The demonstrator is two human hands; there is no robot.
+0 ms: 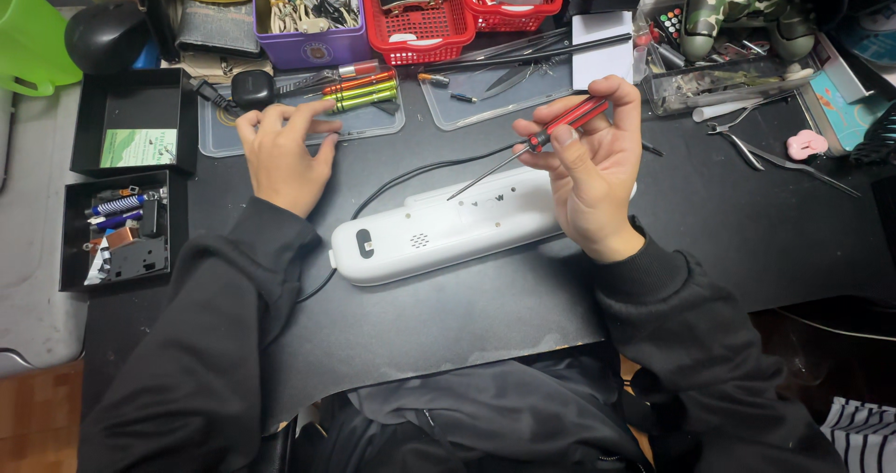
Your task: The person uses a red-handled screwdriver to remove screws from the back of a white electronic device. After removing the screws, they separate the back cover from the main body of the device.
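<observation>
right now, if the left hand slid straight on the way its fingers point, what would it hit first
Probably the green and orange screwdriver handles lying on the clear plastic tray lid: the left hand points up-right at them, fingertips just short.

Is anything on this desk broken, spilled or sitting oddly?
Nothing looks spilled or broken. The long white device lies at a slant on the black mat, its black cable curling out behind. The right hand holds a red-and-black screwdriver; the left hand rests near a clear tray.
</observation>
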